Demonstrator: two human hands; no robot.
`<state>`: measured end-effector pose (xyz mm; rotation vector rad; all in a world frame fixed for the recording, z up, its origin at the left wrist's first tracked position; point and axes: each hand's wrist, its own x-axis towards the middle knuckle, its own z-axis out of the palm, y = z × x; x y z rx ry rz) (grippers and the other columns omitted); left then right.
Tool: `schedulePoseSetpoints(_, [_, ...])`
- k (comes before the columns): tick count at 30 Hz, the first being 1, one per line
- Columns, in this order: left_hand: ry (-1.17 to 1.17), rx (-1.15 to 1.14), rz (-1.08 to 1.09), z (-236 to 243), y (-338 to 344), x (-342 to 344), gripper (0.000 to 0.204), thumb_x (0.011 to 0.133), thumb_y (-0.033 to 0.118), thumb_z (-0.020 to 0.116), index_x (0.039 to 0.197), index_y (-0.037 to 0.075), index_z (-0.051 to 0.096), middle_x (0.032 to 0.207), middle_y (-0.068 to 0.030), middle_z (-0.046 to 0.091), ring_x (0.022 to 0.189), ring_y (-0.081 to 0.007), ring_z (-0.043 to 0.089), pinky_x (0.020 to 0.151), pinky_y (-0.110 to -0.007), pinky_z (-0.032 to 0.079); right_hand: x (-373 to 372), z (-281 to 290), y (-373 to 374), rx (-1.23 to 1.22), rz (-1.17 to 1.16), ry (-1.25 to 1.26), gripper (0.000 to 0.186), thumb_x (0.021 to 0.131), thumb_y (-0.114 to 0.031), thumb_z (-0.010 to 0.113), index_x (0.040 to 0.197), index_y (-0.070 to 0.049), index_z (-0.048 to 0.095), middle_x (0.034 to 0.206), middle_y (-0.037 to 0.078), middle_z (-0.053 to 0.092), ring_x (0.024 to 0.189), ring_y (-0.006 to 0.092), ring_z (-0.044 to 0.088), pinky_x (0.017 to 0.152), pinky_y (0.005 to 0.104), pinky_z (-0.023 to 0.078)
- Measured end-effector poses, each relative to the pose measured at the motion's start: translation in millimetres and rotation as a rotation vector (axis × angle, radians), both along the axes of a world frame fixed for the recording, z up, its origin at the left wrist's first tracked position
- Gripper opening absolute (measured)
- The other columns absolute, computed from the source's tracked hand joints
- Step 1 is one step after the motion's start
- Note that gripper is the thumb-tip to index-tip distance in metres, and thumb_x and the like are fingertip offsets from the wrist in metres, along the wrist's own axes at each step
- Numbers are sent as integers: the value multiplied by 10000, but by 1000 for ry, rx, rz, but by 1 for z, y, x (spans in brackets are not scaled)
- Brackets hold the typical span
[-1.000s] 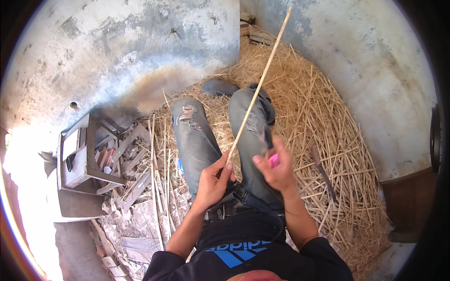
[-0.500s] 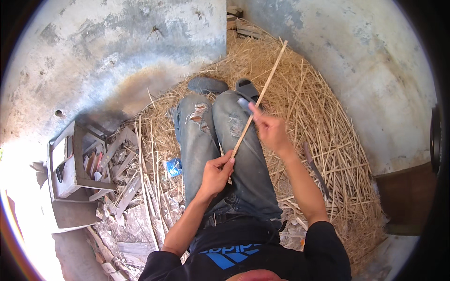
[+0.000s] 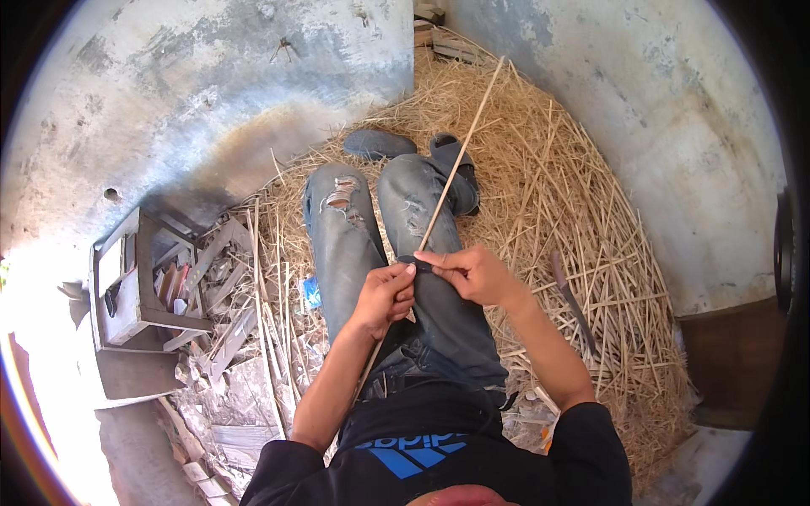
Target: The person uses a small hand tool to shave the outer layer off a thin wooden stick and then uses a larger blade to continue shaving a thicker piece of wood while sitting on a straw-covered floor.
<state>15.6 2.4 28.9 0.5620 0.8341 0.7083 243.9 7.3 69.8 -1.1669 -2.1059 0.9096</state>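
Over the jeans (image 3: pixel 336 244), the right hand (image 3: pixel 474 274) has joined the left hand (image 3: pixel 384 299): left fingers pinch the pale strip (image 3: pixel 462 153), right fingers hold a dark piece (image 3: pixel 407 260) seemingly against it, so both apparently work one spot.

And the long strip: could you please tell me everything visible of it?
The strip is pale, thin and nearly straight, like split cane or wood. It slants over the right leg, up and rightward in view. The left hand pinches it; whether the right hand touches it is unclear. A thin length below the left hand seems its near part.
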Motion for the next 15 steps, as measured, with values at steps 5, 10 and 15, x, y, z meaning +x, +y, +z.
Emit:
schedulePoseSetpoints(5, [-169, -103, -111, 0, 5, 1, 353, 1096, 229, 534, 1406, 63, 567, 610, 67, 310, 441, -28, 260, 386, -218, 177, 40, -24, 51, 305, -226, 160, 390, 957, -73, 650, 1338, -143, 697, 731, 181, 646, 552, 170, 613, 550, 350, 468])
schedulePoseSetpoints(10, [-123, -64, -189, 6, 10, 1, 394, 1103, 219, 521, 1463, 60, 527, 621, 72, 255, 448, -23, 231, 392, -211, 167, 35, -2, 61, 262, -476, -19, 403, 948, -56, 643, 1335, -151, 703, 701, 170, 622, 517, 175, 568, 535, 345, 462])
schedulePoseSetpoints(15, [-253, -175, -182, -2, 13, 0, 377, 1108, 221, 504, 1456, 79, 533, 624, 72, 269, 437, -24, 229, 383, -209, 176, 25, -14, 38, 313, -109, -17, 478, 882, -1, 634, 1323, -167, 712, 723, 178, 641, 534, 269, 593, 545, 360, 477])
